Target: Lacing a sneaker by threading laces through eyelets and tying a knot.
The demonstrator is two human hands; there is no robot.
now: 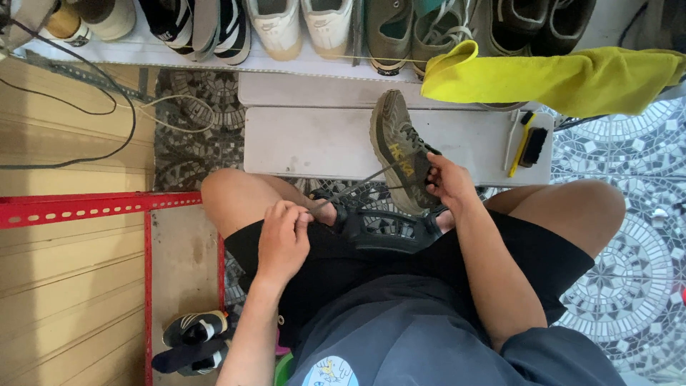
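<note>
Right hand (446,182) grips olive shoe (400,154) overhanging desk (314,143) front edge; left hand (284,239), fingers pinched on lace (364,184), draws it taut. Brush (532,146) near right edge; desk's left half open.
</note>
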